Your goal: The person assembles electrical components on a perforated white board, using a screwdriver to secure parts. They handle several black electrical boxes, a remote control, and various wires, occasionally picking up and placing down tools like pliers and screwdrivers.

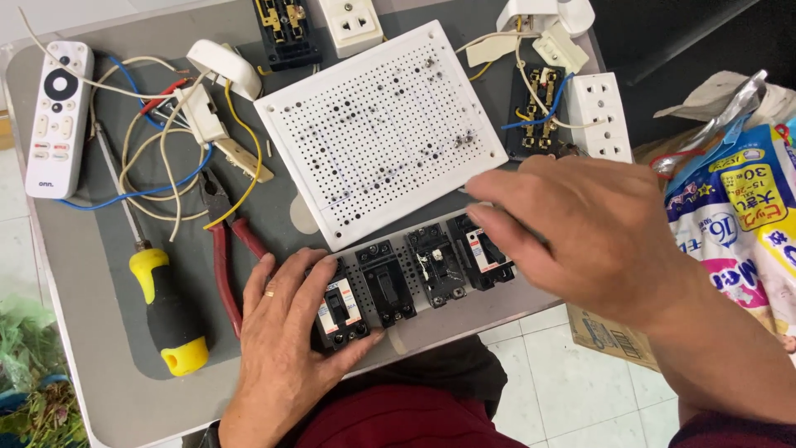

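My left hand (286,348) rests on the grey table (83,274), its fingers around the leftmost of several black circuit breakers (385,282) set in a row on a perforated strip. My right hand (580,228) hovers over the right end of that row, fingers half curled and blurred; I cannot tell whether it holds anything. A white perforated board (377,129) lies tilted just behind the breakers.
Red-handled pliers (224,249) and a yellow-and-black screwdriver (166,311) lie left of my left hand. Loose wires (157,158), white plugs, sockets (601,112) and a remote control (56,116) fill the back. A printed plastic bag (742,207) sits right, off the table.
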